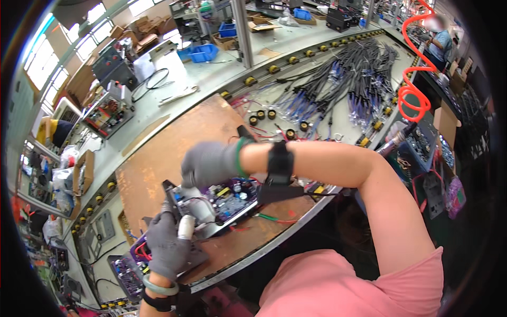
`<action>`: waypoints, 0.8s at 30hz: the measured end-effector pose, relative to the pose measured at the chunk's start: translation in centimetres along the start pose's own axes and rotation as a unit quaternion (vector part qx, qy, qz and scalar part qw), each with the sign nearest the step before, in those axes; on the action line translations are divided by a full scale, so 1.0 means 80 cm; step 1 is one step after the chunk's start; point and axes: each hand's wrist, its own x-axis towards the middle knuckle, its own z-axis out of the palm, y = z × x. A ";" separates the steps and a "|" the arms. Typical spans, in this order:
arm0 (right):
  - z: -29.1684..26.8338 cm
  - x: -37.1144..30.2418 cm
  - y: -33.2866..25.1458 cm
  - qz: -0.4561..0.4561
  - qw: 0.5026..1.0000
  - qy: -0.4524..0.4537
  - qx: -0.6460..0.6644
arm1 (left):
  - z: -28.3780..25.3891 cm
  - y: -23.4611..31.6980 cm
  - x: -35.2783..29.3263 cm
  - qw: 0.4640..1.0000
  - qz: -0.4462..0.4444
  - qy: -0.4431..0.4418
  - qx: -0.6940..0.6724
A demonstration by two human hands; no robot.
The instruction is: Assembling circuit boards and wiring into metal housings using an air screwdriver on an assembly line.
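An open metal chassis [226, 228] with a purple circuit board [229, 202] and wires inside lies on a worn brown board. My left hand [168, 245], in a grey glove with white wrapping on the thumb, grips the chassis at its left end. The thumb lies on the near side and a finger reaches along the end panel. Above the chassis's far left part is my right hand [208, 164], also gloved in grey. Its fingers are curled and slightly blurred; whatever they hold, if anything, is hidden. A green wire [268, 217] trails off the chassis on the right.
The brown board [158, 153] rests on a roller line edged with yellow-black rollers. Beyond it lies a heap of dark cables [343, 74]. A red coiled air hose [414, 100] hangs at the right above a parts bin [417, 150]. Another circuit board [127, 277] sits at lower left.
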 end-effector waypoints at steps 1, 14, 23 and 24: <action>-0.026 -0.014 0.023 -0.034 0.993 0.054 0.101 | -0.001 -0.004 0.001 1.000 -0.018 -0.013 0.006; 0.058 -0.197 0.329 0.244 0.936 0.113 -0.226 | 0.039 0.062 0.035 0.998 -0.019 -0.062 0.009; 0.054 -0.277 0.356 0.366 0.903 0.078 -0.213 | 0.035 0.064 0.027 0.998 -0.014 -0.055 0.001; 0.040 -0.275 0.346 0.366 0.903 0.080 -0.210 | 0.040 0.060 0.028 0.999 0.000 -0.020 -0.041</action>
